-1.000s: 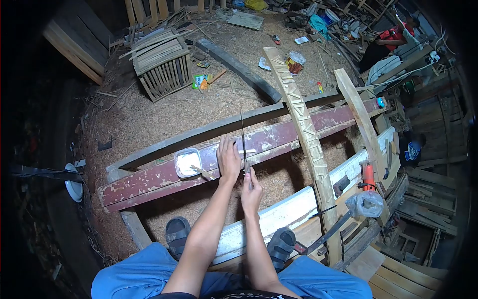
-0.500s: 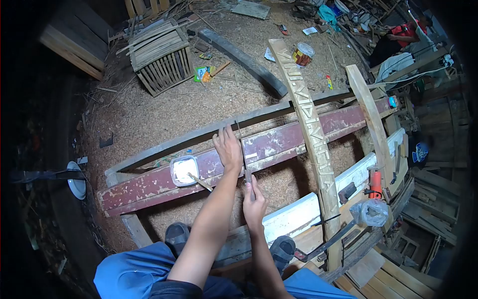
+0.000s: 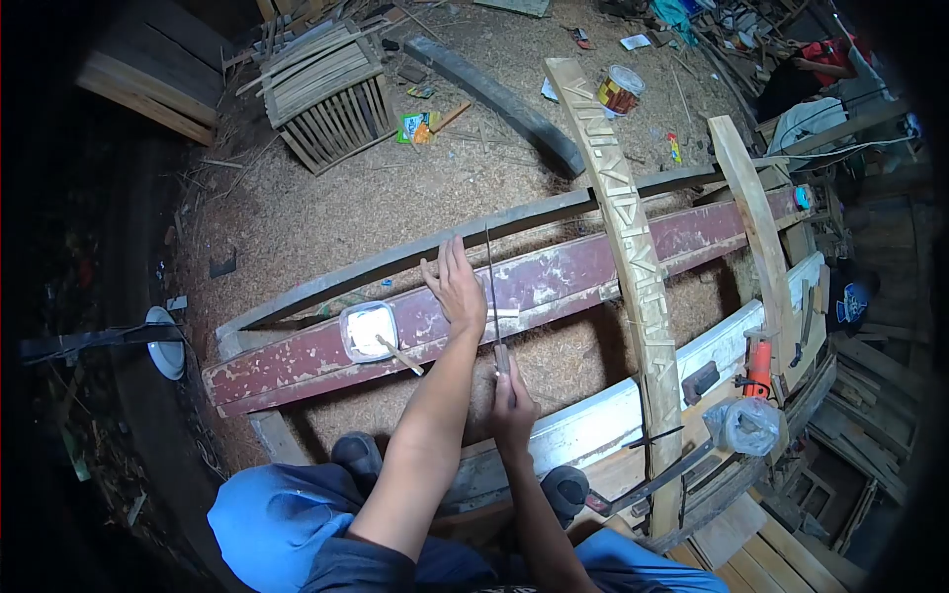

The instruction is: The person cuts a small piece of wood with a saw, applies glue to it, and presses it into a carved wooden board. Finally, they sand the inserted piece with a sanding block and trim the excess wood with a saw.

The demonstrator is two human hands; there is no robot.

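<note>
Wood shavings littered the ground [image 3: 297,232] of a cluttered work area as a person in blue trousers [image 3: 272,504] bent over the timber. Nearest the sandals, a white-painted board [image 3: 593,427] stretched toward 2 o'clock. Just beyond it, the right hand [image 3: 514,403] closed its fingers around the handle of a thin-bladed tool [image 3: 493,287], the blade pointing to 12 o'clock across a peeling maroon plank [image 3: 554,275]. At 11 o'clock from the right hand, the left hand [image 3: 461,296] lay over that plank beside the blade, palm down, its fingers parted. A plastic container [image 3: 369,332] of white material, a stick [image 3: 400,356] leaning out of it, stood on the plank at 8 o'clock from the left hand. A carved beam [image 3: 631,242] crossed at 2 o'clock. Farther off were a slatted wooden crate [image 3: 331,104] at 11 o'clock, a lidded tub [image 3: 621,91] at 1 o'clock and another person in red [image 3: 828,57] at 2 o'clock.
</note>
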